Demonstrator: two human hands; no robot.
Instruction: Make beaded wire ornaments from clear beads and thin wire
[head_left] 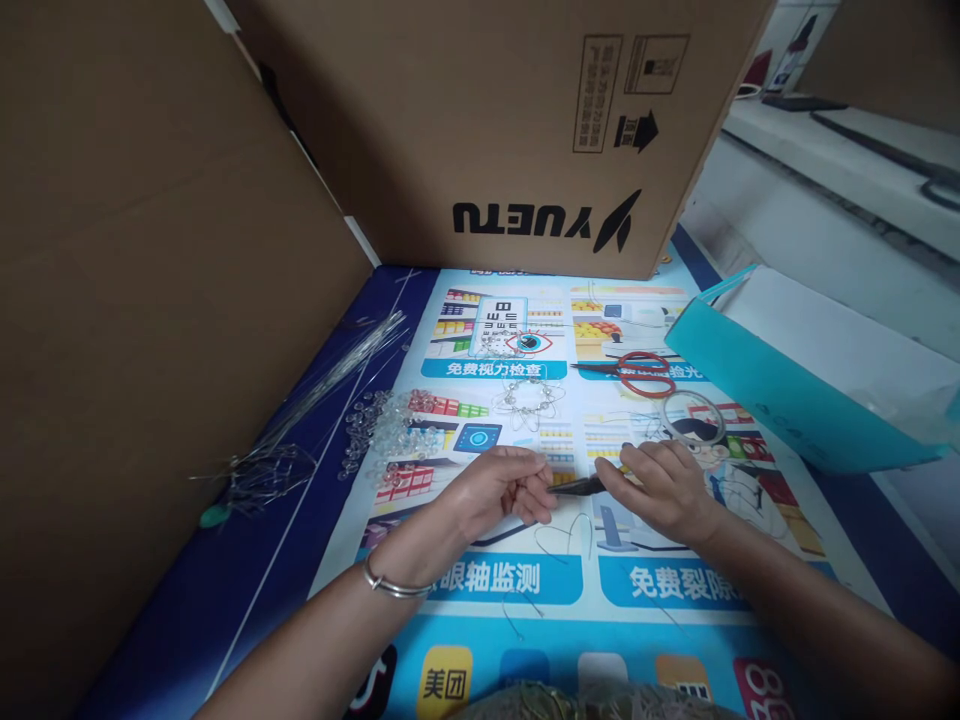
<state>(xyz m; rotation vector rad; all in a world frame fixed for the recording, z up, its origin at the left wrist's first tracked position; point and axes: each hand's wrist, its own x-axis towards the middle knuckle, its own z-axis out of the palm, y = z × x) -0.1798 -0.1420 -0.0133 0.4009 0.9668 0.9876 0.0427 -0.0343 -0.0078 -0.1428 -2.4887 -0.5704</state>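
Note:
My right hand [667, 490] is wrapped round a pair of pliers [581, 487], whose dark, tapered jaws point left. The tips of the jaws reach the fingers of my left hand [506, 485]. Those fingers are curled in a pinch, and what they hold is too small to make out. Just below the hands lies a loop of thin wire [562, 540] on the printed sheet. Beyond them rests a ring of clear beads and wire [529, 398]. A heap of clear beads [397, 435] spreads to the left of my left hand.
Red-handled scissors [645, 375] and a coil of wire [694, 417] lie beyond my right hand. A bundle of wires [322, 385] is at the left. A teal box [795, 385] stands at the right. Large cardboard panels [510, 130] wall off the back and left.

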